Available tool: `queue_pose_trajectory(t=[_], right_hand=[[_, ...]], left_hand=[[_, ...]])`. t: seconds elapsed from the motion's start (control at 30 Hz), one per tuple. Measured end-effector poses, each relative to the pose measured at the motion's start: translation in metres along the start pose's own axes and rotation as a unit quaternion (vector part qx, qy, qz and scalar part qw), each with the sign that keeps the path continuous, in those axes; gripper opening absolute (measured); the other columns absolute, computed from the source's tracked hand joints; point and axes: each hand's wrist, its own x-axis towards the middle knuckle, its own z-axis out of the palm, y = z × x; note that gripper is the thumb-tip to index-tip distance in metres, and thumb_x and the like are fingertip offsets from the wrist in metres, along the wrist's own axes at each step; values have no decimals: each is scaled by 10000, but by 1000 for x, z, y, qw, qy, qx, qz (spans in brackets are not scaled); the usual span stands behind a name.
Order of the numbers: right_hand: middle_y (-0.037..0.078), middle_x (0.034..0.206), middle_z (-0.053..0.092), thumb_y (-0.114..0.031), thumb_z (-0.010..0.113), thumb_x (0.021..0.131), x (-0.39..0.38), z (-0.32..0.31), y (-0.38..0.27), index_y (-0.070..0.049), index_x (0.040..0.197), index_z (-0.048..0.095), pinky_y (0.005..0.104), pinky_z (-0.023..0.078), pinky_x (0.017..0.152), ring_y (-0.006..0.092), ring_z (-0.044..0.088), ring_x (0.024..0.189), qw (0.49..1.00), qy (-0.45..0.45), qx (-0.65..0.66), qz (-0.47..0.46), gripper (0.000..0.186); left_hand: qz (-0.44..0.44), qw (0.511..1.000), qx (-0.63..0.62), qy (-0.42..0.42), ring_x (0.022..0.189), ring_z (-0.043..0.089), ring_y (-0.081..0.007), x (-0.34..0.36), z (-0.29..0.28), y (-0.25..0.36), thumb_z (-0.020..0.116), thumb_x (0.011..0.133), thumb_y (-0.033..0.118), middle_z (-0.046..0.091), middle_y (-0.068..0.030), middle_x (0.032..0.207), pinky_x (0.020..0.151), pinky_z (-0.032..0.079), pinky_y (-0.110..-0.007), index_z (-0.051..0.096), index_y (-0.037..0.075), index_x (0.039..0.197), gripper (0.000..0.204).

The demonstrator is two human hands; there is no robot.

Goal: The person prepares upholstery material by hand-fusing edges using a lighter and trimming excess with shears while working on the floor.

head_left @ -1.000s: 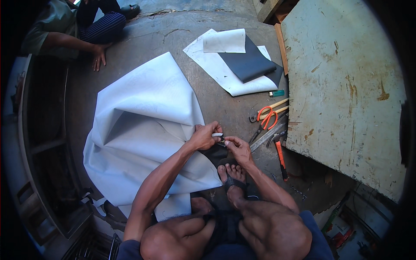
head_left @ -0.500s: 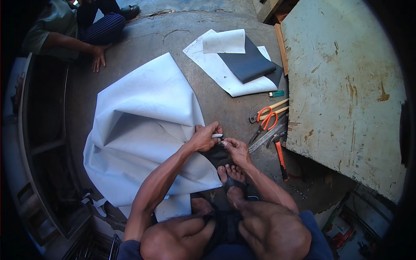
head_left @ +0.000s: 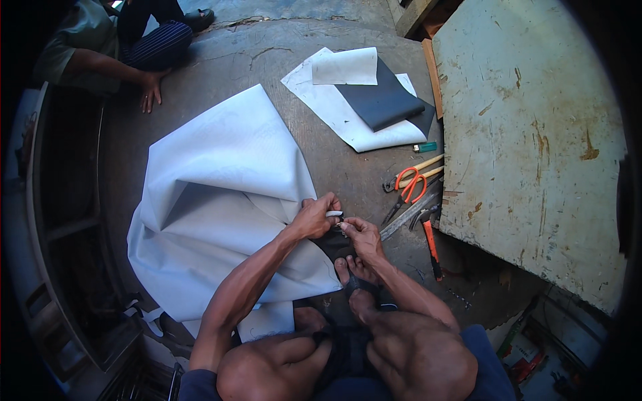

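A large white sheet point(head_left: 221, 150) with a dark underside lies rumpled in front of me and to my left. My left hand point(head_left: 317, 218) is closed on its right edge, where a small white fold sticks out between the fingers. Close beside it my right hand point(head_left: 363, 238) is closed in a pinch at the same edge. Something tiny and pale shows at its fingertips, too small to name. Between and below the hands, the dark side of the sheet shows above my sandalled foot point(head_left: 361, 277).
To the right lie orange-handled scissors point(head_left: 409, 184), pincers with pale handles point(head_left: 421, 164), an orange-handled hammer point(head_left: 433, 247) and a green lighter point(head_left: 425, 147). Folded white and black sheets point(head_left: 361, 134) lie beyond. A worn board point(head_left: 528, 134) stands at right. Another person's hand point(head_left: 152, 90) rests on the floor, far left.
My right fingertips have shifted slightly toward me, still near the left hand. The left hand keeps its hold on the sheet's edge.
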Motion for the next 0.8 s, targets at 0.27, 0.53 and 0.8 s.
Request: queue_pose_trajectory(t=[0.27,0.53,0.8], right_hand=[[19,930,706,-194,689,987,4,-13,1,-1,1199,669,231,486,721,79,604,818,999,-46,14,-2,288],[13,909,711,-193,700,969,14,-15,-5,0,1117,710,222,495,731,72,610,785,999,-44,-9,27,243],[23,932,713,-178,709,956,11,-16,-9,14,1188,672,229,503,742,83,622,800,997,-61,26,26,304]], left_hand=[[8,1000,26,6,1031,696,-347,0,-1,3,764,852,125,722,-188,1015,896,518,-424,555,34,1079,322],[13,998,67,3,1077,662,-393,-2,0,8,766,868,186,728,-192,1069,985,451,-454,574,43,1104,336],[10,999,40,9,1062,624,-430,-6,-1,7,748,868,187,715,-202,1069,1025,366,-480,591,64,1146,342]])
